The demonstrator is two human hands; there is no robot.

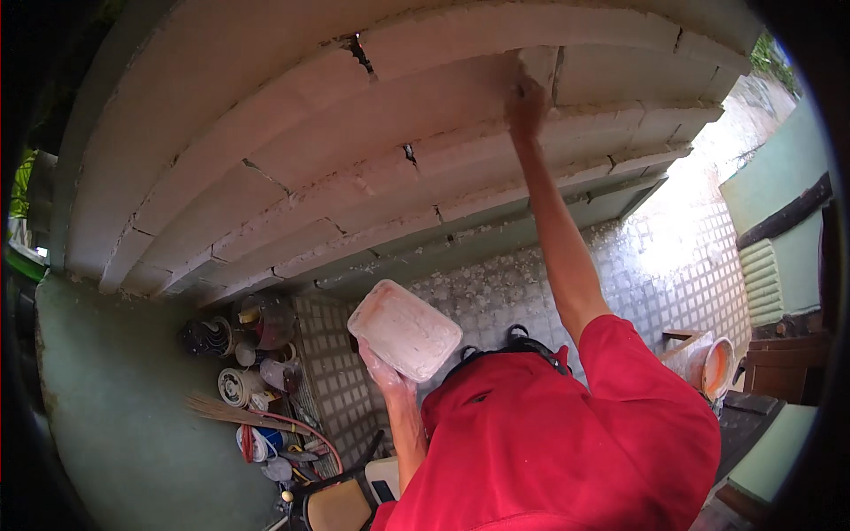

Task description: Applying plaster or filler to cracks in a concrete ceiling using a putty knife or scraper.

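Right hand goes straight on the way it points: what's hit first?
Likely the pale block wall, directly ahead of the right hand; blur hides whether they already touch.

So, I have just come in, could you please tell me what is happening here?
A person in a red shirt is at a wall of pale blocks. The left hand holds up a pale rectangular tub. The right hand is raised to the wall, too blurred to tell what it holds, if anything. Some joints between the blocks show dark gaps. A broom lies among buckets and other things on the left.
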